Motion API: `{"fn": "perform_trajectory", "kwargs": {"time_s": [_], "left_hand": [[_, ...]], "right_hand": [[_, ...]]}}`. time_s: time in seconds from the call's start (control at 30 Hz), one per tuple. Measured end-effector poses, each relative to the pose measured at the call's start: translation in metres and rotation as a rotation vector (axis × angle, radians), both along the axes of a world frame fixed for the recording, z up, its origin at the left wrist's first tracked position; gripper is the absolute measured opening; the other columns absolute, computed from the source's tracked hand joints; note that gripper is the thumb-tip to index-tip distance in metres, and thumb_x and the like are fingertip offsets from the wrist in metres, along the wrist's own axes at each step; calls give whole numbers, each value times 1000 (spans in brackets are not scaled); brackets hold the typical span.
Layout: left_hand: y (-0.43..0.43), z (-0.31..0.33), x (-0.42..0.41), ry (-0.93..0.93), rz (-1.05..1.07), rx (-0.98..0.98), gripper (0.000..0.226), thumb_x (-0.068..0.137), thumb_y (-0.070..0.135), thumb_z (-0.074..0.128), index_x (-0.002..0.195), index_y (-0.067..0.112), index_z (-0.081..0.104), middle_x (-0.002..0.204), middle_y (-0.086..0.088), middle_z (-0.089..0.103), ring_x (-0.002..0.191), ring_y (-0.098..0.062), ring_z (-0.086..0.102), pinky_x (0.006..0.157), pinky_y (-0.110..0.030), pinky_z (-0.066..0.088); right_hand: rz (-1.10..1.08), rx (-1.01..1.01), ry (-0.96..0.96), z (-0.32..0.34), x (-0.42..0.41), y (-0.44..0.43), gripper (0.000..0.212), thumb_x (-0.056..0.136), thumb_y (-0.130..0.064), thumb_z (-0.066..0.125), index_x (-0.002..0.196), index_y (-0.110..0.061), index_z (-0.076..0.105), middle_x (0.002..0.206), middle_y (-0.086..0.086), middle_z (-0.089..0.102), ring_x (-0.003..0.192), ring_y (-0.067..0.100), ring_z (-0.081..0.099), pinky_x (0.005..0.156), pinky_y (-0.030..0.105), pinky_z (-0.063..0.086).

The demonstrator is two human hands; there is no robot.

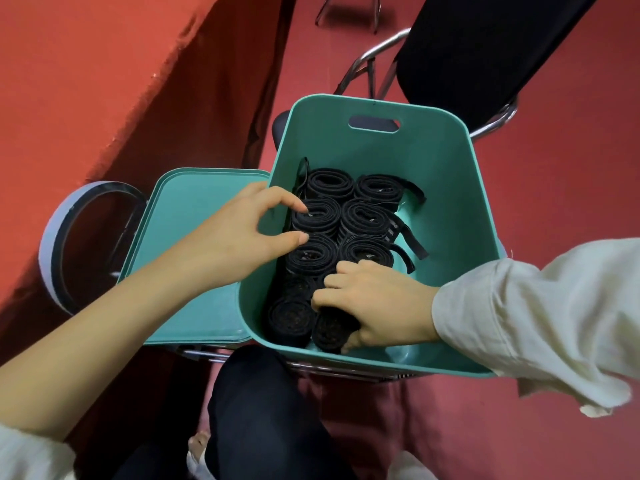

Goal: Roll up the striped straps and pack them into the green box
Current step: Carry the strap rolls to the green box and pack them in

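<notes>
The green box (446, 174) stands in the middle of the view, with several rolled black straps (367, 216) packed on end in two rows along its left side. My right hand (377, 299) reaches in at the near end and grips one rolled strap (330, 329), thumb under it and fingers over the top. My left hand (242, 233) hangs over the box's left rim, its fingers loosely curled; the index fingertip touches the top of a roll (317, 216) and the thumb points at the roll below.
The box's green lid (194, 237) lies flat just left of it. A grey and black ring-shaped object (55, 237) sits farther left by red cloth. A black chair with chrome legs (485, 53) stands behind the box. My dark-trousered knee (263, 410) is below.
</notes>
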State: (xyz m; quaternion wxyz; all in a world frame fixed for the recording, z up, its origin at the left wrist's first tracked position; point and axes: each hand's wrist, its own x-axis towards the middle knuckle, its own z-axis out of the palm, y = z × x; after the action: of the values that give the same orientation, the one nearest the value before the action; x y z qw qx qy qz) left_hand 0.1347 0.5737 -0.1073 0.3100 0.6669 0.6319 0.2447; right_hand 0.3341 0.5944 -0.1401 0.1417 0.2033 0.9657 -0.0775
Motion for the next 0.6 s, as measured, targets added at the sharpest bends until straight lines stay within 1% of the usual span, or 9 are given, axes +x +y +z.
{"fn": "perform_trajectory", "kwargs": {"time_s": [0.07,0.13,0.2,0.27,0.33,0.37,0.47,0.53,0.6], "left_hand": [[-1,0,0,0,-1,-5,24,84,36,68,106,38,58,109,11,48,84,7,50,75,-14,37],[0,-1,0,3,3,-4,25,83,37,68,106,38,59,110,8,49,94,1,51,81,-23,38],[0,-1,0,8,-2,-4,26,83,37,68,107,37,59,111,8,49,90,1,51,77,-20,37],[-1,-1,-1,3,-4,-8,25,83,37,69,107,38,58,110,10,48,87,4,50,75,-14,35],[-1,-1,-1,-12,-1,-11,25,84,36,69,106,38,58,111,11,48,96,1,50,81,-13,32],[-1,-1,-1,-15,0,-13,25,84,35,69,106,38,58,111,11,48,102,-2,48,83,-11,31],[-2,-1,-1,-22,5,-19,24,85,34,69,106,38,57,108,15,47,105,-1,45,83,-1,28],[-2,0,-1,-22,9,-21,24,85,34,68,106,38,57,109,15,47,105,-1,45,83,-4,29],[-2,-1,-2,-20,9,-17,25,84,35,68,106,38,58,110,13,48,106,-2,46,83,-4,29]], "right_hand": [[0,-16,36,-3,1,0,58,78,-50,70,127,-25,49,114,-4,54,109,19,41,77,28,19],[5,-3,82,-8,4,1,57,73,-47,76,121,-25,55,108,0,53,103,21,43,76,29,20],[-1,52,88,-12,6,1,58,59,-45,84,108,-24,61,98,4,52,92,23,46,70,32,23],[-3,64,65,-13,4,2,57,57,-42,85,106,-23,62,98,6,50,91,25,44,68,33,23],[13,80,51,-17,4,1,57,62,-37,83,112,-22,60,104,7,48,96,26,42,70,34,22],[20,100,46,-18,4,1,58,59,-37,84,110,-22,60,102,8,48,94,27,43,69,34,22],[17,124,48,-21,4,1,63,39,-43,88,93,-23,62,88,5,51,81,24,46,62,32,23],[19,110,70,-23,4,2,63,35,-46,86,88,-23,60,87,4,50,81,22,41,62,31,24],[27,121,69,-21,3,0,59,34,-45,82,84,-23,59,85,2,49,78,20,43,61,31,25]]}}
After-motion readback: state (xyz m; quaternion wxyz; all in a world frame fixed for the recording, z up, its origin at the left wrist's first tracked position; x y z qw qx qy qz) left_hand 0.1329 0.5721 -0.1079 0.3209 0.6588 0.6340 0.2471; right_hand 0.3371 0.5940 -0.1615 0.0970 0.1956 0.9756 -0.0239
